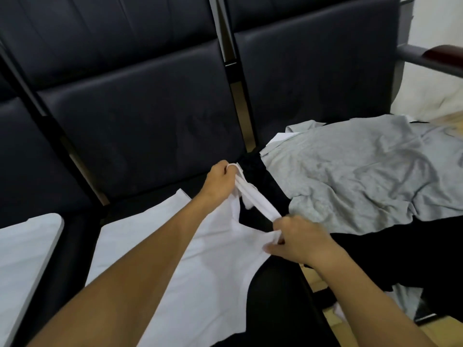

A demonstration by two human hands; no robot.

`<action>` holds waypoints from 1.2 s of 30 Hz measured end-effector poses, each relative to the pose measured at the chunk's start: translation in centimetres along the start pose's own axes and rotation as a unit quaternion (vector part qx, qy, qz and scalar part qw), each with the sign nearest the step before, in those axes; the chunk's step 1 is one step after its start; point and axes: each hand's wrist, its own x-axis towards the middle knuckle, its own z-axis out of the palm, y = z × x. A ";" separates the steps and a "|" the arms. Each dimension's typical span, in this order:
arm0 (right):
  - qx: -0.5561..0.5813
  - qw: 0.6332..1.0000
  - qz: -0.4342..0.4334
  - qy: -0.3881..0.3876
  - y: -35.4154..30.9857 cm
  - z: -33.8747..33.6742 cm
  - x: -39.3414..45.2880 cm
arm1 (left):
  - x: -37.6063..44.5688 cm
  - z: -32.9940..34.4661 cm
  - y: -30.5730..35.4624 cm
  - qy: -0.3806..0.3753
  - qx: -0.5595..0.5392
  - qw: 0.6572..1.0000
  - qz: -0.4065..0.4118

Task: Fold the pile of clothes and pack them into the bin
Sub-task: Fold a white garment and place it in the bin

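A white sleeveless top (200,266) lies spread on the dark seat in front of me. My left hand (220,182) grips one shoulder strap at its far end, lifted a little off the seat. My right hand (298,242) pinches the other strap and the neckline edge nearer to me. The strap stretches taut between the two hands. A crumpled grey garment (363,169) lies on the seat to the right, on top of a black cloth (390,256). No bin shows in this view.
Dark padded seats (140,116) with upright backs run across the view. A white flat surface (22,261) sits at the lower left. A wooden armrest (441,56) stands at the upper right. More pale cloth (406,301) hangs near the floor at the lower right.
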 end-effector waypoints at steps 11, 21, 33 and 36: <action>0.248 0.956 0.054 0.148 6.0 -2.8 -3.2 | -1.9 9.1 4.8 -0.150 -0.049 0.986 0.044; 0.769 0.591 0.235 0.062 8.2 -4.2 -3.5 | 0.1 7.5 -0.4 -0.169 0.110 0.979 -0.023; 0.375 0.872 0.191 0.251 9.0 -3.7 -3.6 | 0.0 5.6 0.7 -0.138 0.193 0.971 -0.027; 0.543 0.811 0.208 0.064 8.5 -5.4 -4.8 | -0.2 4.4 3.2 -0.040 0.055 0.998 0.015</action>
